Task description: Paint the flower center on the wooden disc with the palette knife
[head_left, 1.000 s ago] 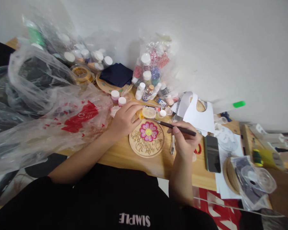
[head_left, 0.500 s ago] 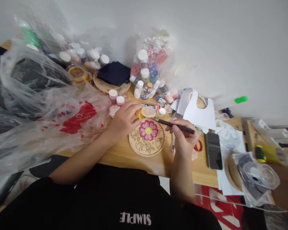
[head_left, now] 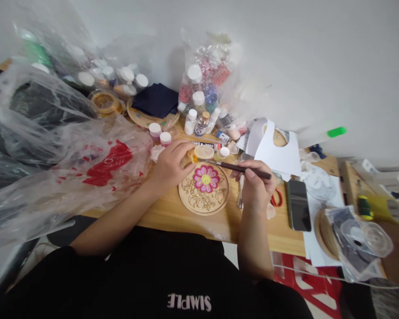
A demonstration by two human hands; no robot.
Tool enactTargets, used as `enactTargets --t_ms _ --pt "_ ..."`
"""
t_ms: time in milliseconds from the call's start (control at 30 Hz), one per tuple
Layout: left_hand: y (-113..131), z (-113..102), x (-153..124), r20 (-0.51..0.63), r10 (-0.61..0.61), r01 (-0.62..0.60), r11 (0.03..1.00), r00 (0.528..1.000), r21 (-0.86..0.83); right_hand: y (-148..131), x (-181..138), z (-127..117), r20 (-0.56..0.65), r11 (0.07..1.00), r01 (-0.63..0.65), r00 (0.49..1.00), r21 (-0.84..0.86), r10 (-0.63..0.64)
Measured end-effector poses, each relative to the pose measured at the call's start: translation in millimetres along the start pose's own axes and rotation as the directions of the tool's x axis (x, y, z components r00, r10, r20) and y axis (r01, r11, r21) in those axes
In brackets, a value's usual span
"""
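Note:
My left hand [head_left: 170, 165] is closed on the side of a small jar with yellow stuff in it [head_left: 193, 156]. A round translucent lid [head_left: 204, 153] is right beside that jar. My right hand [head_left: 255, 181] grips a slim tool with a dark brown handle [head_left: 235, 167]. Its thin metal tip points left, close to the jar; the tip's exact shape is too small to tell. Below both hands lies a round wooden board [head_left: 204, 209] with gold outlines and a pink flower [head_left: 206, 179] with a yellow centre.
Behind the hands are a B-7000 glue tube [head_left: 209, 145], small bottles [head_left: 202, 123] and pink jars [head_left: 155, 131]. Plastic bags [head_left: 109, 161] spread on the left. Red-handled scissors [head_left: 277, 197], a phone [head_left: 298, 205] and white paper [head_left: 274, 153] lie on the right.
The view has shifted slightly. The tool in my right hand stays by the yellow jar, its tip a little further left. My left hand keeps its hold.

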State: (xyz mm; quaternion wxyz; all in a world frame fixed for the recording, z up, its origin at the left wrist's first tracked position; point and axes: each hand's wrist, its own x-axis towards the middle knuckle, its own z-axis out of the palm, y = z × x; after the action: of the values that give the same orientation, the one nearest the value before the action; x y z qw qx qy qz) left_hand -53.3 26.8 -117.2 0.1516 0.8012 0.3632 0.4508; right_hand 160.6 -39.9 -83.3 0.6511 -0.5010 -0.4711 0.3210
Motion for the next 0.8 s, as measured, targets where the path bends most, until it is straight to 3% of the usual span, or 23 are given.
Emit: enactTargets --t_ms 133,267,400,500,667,800 --pt "-3 2 -1 -0.001 -0.01 0.01 1.0 1.0 0.002 1 6 4 -0.052 0.987 -0.051 0.997 0.151 0.059" --pt "-4 1 0 -0.001 -0.01 0.01 1.0 1.0 0.01 2 12 0 -0.071 0.978 -0.082 0.993 0.193 0.097" --pt "-5 0 2 -0.073 0.0 0.003 0.999 0.997 0.044 4 17 -10 -0.051 0.973 -0.058 0.996 0.223 0.071" --pt "-6 0 4 -0.118 0.005 0.003 0.998 0.993 0.067 6 19 -14 -0.032 0.982 -0.076 0.996 0.171 0.083" --pt "-7 1 5 -0.146 0.089 -0.07 0.989 0.985 0.13 7 19 -9 -0.067 0.965 -0.258 0.963 0.042 0.261" --pt "-5 2 4 -0.133 0.095 -0.075 0.987 0.987 0.144 10 19 -6 -0.066 0.945 -0.326 0.944 -0.019 0.324"
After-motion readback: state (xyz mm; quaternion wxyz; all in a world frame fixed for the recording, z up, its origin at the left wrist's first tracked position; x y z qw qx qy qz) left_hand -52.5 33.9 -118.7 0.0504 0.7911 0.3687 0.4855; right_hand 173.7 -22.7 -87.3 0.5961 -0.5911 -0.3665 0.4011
